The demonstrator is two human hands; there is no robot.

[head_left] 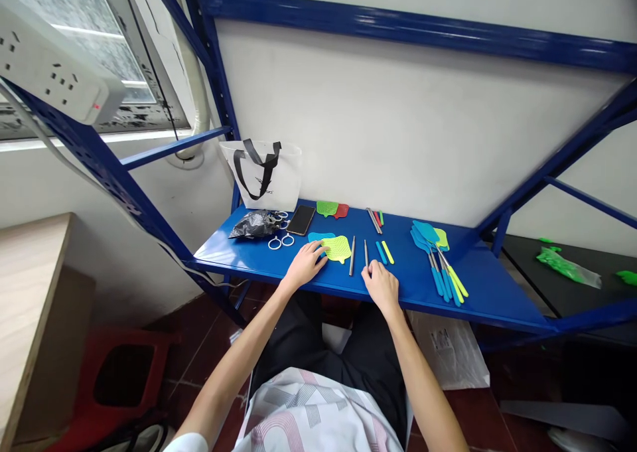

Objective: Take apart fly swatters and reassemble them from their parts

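Observation:
My left hand (307,264) lies with fingers stretched out at the left edge of a yellow-green mesh fly swatter head (339,249). Partly beneath that head is a blue swatter head (318,237). My right hand (381,283) has its fingers closed at the lower end of a thin metal rod (366,253), which lies on the table. A second metal rod (352,256) rests between my hands. Just right of the held rod are a blue grip (381,253) and a yellow grip (387,252). Farther right lies a pile of assembled fly swatters (440,266) in blue and yellow.
At the back of the blue table (269,265) are green and red swatter heads (327,208) and more rods with grips (374,220). To the left sit a phone (301,220), white rings (275,243), a black plastic bag (255,225) and a white tote bag (279,180). Blue posts frame the table.

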